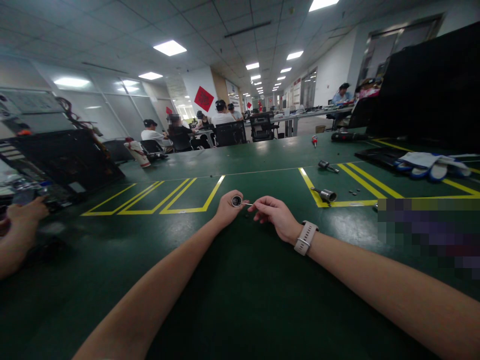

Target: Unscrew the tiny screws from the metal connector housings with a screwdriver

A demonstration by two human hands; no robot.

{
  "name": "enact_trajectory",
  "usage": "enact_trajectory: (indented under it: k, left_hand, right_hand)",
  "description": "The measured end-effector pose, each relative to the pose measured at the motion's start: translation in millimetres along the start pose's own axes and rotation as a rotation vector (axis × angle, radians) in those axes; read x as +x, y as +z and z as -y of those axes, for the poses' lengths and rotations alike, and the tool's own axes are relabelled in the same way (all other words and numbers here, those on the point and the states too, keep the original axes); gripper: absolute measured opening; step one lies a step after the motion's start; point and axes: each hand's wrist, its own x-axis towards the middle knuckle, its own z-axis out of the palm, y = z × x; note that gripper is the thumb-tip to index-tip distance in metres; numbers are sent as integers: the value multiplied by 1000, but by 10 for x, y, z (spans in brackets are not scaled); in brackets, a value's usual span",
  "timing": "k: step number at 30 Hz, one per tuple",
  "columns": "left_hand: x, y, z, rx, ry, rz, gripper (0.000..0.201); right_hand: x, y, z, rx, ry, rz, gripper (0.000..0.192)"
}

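My left hand is closed around a round metal cylinder, whose open end faces me and shows dark parts inside. Between the fingertips of my right hand is a thin metal rod, its far tip at the cylinder's rim. Whether the rod touches the rim I cannot tell. A pale watch strap circles my right wrist. To the right of my hands lies another metal cylinder with a shaft, beside several small dark round pieces. A similar shafted part rests farther back.
Yellow tape marks the green table. White-and-blue gloves lie at right near a large black panel. A red-handled tool is at the back. Another person's hand works at far left beside dark equipment.
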Motion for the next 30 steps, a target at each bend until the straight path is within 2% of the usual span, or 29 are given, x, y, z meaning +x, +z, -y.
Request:
enact_trajectory:
  k: [7,18,26,30]
  left_hand:
    - [-6,-4,-7,190,30,-3,14]
    - [10,1,-3,-92,-61,4,24]
    - [5,18,50,94,-3,-22,18]
    - [1,9,33,104,12,-16,18]
  right_hand:
    - [-9,5,-4,-81,4,11,12]
    - [4,-26,-7,18,16,26,13]
    - [1,-8,-20,-6,0,-17,13]
    - [-15,-3,13,-28,24,-7,12]
